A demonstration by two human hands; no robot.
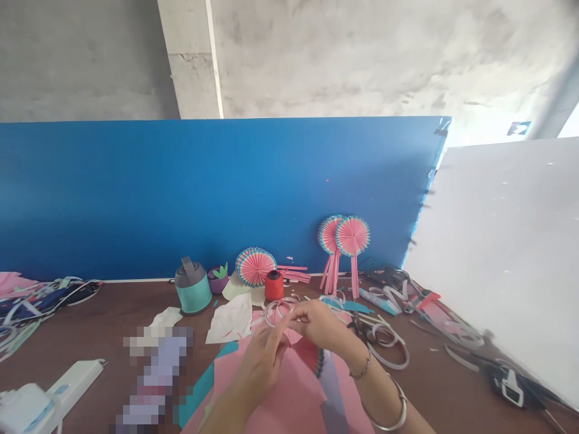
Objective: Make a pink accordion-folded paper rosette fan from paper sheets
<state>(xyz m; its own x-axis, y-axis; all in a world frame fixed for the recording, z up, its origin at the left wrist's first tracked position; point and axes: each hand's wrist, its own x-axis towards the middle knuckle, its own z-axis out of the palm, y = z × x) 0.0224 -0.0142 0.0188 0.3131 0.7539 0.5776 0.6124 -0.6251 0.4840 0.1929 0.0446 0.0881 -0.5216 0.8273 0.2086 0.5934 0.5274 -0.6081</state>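
My left hand (262,361) and my right hand (316,325) meet over a pink paper sheet (280,404) on the brown table (99,337). Both are pinched together on a folded pink pleated paper fan (312,355) that hangs below my right hand. My right wrist wears bracelets. A roll of clear tape (277,310) lies just beyond my fingertips, and a red thread spool (274,286) stands behind it.
Finished pink and blue paper fans (344,236) lean on the blue board (217,193), another fan (256,266) lies flat. A teal and grey jug (192,287), a purple cup (218,279), white paper (230,319), scissors (359,328), paper strips and tape rings surround them. A white board (506,253) stands on the right.
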